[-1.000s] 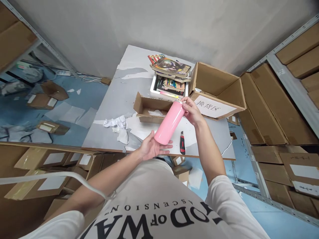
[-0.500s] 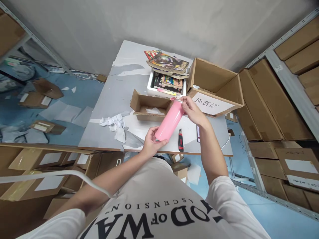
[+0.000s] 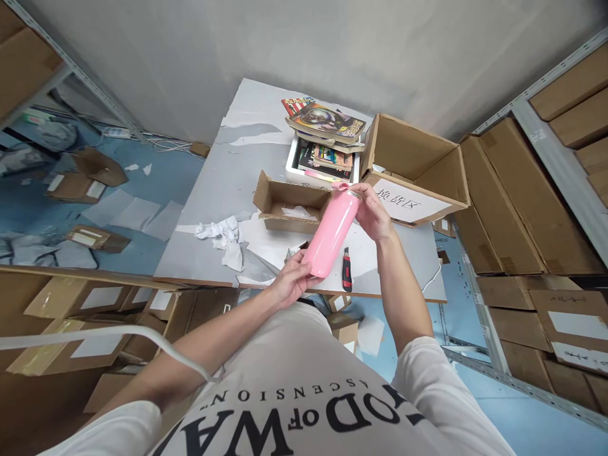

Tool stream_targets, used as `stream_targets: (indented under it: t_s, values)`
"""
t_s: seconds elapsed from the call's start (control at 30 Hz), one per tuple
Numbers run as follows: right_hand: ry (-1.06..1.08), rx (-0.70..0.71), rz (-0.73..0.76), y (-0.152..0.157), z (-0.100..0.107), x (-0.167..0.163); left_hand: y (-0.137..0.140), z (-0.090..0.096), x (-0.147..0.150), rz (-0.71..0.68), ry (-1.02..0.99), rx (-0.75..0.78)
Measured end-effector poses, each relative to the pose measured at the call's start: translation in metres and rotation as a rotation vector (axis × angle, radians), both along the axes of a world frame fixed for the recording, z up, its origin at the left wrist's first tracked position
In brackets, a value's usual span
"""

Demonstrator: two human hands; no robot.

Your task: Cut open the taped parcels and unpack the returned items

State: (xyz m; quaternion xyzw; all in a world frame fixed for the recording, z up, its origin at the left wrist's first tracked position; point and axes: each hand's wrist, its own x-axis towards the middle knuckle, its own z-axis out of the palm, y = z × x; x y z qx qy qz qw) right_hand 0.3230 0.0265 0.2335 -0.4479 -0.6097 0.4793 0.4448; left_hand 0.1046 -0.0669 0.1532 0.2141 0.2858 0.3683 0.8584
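Note:
A glossy pink bottle (image 3: 331, 235) with a pink strap loop at its top is held tilted above the front of the table. My left hand (image 3: 291, 278) grips its lower end, fingers closed about the base. Around the top end, near the cap, my right hand (image 3: 373, 212) is wrapped. Just behind the bottle stands an open cardboard box (image 3: 289, 223) with some white material inside. A red and black utility knife (image 3: 347, 269) lies on the table to the bottle's right. Crumpled white paper (image 3: 225, 239) lies to the left.
A white bin (image 3: 291, 168) piled with books (image 3: 327, 121) stands at the back. Right of it is a large open carton (image 3: 418, 171) with a handwritten label. Shelves of cardboard boxes (image 3: 517, 202) line the right side. A white cable (image 3: 109, 330) crosses the lower left.
Both hands and the bottle have shifted slightly right in the view, and the bottle is turned a little. The camera view has also moved slightly. The grip on both ends remains.

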Motion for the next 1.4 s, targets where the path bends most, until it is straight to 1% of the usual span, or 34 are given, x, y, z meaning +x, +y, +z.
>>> stream_targets:
  t_s: [0.13,0.2,0.27,0.33,0.5,0.6,0.7,0.77,0.8,0.83,0.9,1.0,1.17,1.27,1.4]
  values:
    - [-0.101,-0.030,0.058,-0.006,0.016,0.003,0.001,-0.010,0.005,0.227,0.225,0.217]
    - [-0.121,-0.068,0.081,-0.009,0.023,0.002,0.001,-0.013,0.006,0.314,0.328,0.327]
    - [-0.111,-0.114,0.077,-0.013,0.027,-0.002,0.000,-0.016,0.007,0.347,0.390,0.389]
    - [-0.098,-0.136,0.037,-0.016,0.027,-0.007,-0.001,-0.018,0.008,0.356,0.421,0.412]
    - [-0.122,-0.079,-0.101,-0.017,0.017,-0.016,0.000,-0.024,0.008,0.354,0.472,0.474]
    - [-0.117,-0.040,-0.146,-0.018,0.015,-0.016,0.006,-0.028,0.002,0.313,0.512,0.550]
    - [-0.121,0.036,-0.239,-0.025,0.013,-0.011,0.013,-0.035,-0.012,0.316,0.668,0.688]
    - [-0.131,0.127,-0.328,-0.032,0.010,-0.007,0.017,-0.043,-0.024,0.335,0.831,0.753]
    - [-0.136,0.175,-0.369,-0.037,0.007,-0.006,0.020,-0.048,-0.029,0.324,0.905,0.773]
    - [-0.143,0.217,-0.401,-0.042,0.003,-0.005,0.022,-0.053,-0.034,0.295,0.959,0.787]
    - [-0.170,0.272,-0.436,-0.053,-0.007,-0.005,0.027,-0.065,-0.038,0.201,1.003,0.809]
    - [-0.251,0.307,-0.441,-0.068,-0.024,-0.009,0.033,-0.082,-0.035,0.101,0.981,0.816]
    - [-0.379,0.367,-0.424,-0.081,-0.048,-0.018,0.041,-0.100,-0.022,0.084,0.929,0.782]
    - [-0.405,0.405,-0.375,-0.085,-0.056,-0.024,0.042,-0.105,-0.020,0.070,0.919,0.775]
    - [-0.478,0.404,-0.292,-0.091,-0.056,-0.034,0.043,-0.106,-0.021,0.057,0.915,0.802]
